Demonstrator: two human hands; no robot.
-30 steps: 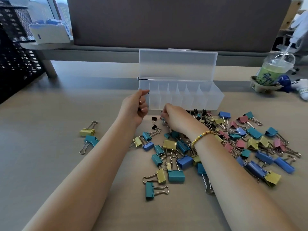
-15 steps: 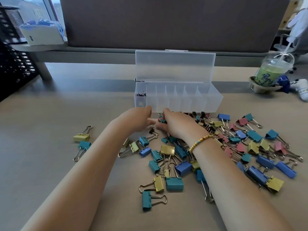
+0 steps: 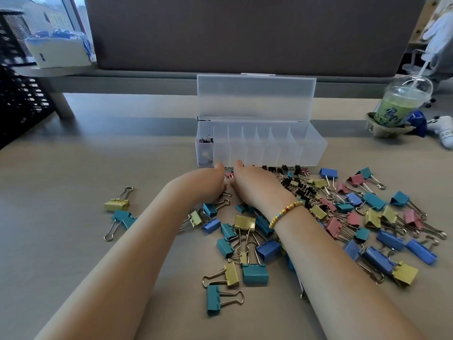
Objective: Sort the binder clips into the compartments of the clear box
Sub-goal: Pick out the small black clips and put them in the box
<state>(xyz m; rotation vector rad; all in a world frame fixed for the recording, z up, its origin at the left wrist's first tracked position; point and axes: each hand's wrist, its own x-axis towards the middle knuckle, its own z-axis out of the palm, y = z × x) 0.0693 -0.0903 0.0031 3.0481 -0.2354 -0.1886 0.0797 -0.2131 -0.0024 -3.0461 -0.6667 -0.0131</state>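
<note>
While coloured binder clips (image 3: 253,273) lie scattered on the desk (image 3: 73,192) nearest, left hand (image 3: 206,184) and right hand (image 3: 255,185) rest fingers-down among small clips; grip cannot be told. Beyond, clear box (image 3: 311,153) open, few black clips (image 3: 205,139) in leftmost compartment.

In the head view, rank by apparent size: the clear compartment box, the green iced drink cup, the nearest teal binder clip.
1. Clear compartment box
2. Green iced drink cup
3. Nearest teal binder clip, though nearness to the camera enlarges it.
</note>
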